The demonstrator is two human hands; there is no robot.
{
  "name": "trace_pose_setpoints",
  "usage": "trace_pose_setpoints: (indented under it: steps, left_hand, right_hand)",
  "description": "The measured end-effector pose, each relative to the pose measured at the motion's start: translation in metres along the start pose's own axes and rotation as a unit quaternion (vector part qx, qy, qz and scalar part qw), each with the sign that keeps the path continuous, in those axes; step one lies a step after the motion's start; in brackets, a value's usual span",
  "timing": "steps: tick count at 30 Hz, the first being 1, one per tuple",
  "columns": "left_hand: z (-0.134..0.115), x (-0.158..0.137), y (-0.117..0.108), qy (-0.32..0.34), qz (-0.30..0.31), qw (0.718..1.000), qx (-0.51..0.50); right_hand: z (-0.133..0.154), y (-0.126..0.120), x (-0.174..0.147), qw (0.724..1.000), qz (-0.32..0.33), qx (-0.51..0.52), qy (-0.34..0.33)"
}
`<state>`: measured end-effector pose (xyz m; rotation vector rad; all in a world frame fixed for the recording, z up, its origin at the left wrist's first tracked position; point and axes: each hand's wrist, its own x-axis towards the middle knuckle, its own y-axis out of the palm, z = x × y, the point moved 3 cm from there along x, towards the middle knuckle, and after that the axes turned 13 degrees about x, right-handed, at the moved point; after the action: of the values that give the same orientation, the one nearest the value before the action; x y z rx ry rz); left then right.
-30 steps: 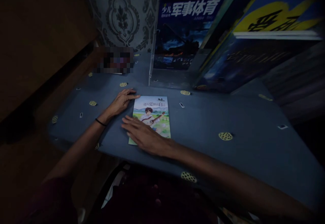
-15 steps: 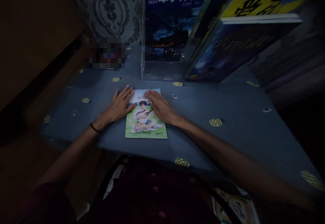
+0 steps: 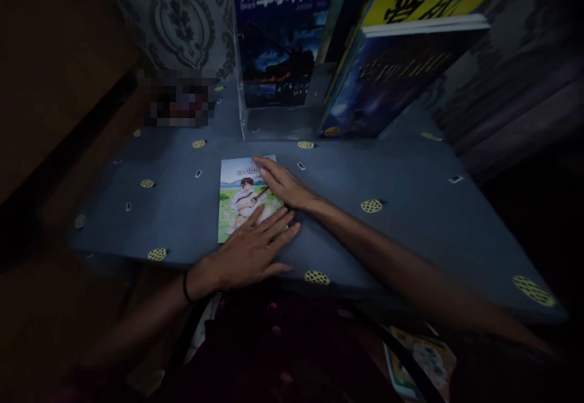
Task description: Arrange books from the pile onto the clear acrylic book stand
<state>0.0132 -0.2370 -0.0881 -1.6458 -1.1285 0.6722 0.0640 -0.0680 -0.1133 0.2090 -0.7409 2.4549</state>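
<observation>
The book (image 3: 244, 199) lies closed on the table (image 3: 410, 220); left hand (image 3: 249, 251) flat on its near edge, right hand (image 3: 283, 184) flat on its top, fingers spread, nothing gripped.

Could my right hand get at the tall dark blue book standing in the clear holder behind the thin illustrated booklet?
Probably yes: the right hand lies flat on the thin illustrated booklet, and only bare blue tablecloth separates it from the tall dark blue book.

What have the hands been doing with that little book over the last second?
The left hand left the booklet's far left corner and now lies flat on its near right corner. The right hand slid from the near edge to the top. The booklet stays closed on the table.
</observation>
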Motion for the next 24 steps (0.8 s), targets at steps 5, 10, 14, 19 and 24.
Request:
trace_pose_setpoints:
  steps: [5, 10, 14, 19, 24]
  left_hand:
    - [0.014, -0.013, -0.018, 0.002, -0.022, 0.998, -0.053]
    - [0.069, -0.033, -0.025, -0.236, -0.158, 0.956, 0.077]
    - [0.094, -0.037, -0.018, -0.289, -0.164, 0.942, 0.042]
    - [0.102, -0.032, -0.022, -0.313, -0.245, 0.901, -0.174]
    - [0.098, -0.017, -0.019, -0.378, -0.309, 0.744, -0.456]
  right_hand:
    - [0.009, 0.011, -0.027, 0.994, -0.001, -0.108, -0.003]
    - [0.017, 0.017, -0.059, 0.981, -0.049, -0.187, 0.019]
    - [0.022, 0.021, -0.068, 0.978, -0.045, -0.202, 0.015]
    - [0.024, 0.021, -0.068, 0.981, -0.028, -0.19, 0.024]
    - [0.026, 0.017, -0.068, 0.989, -0.036, -0.14, 0.045]
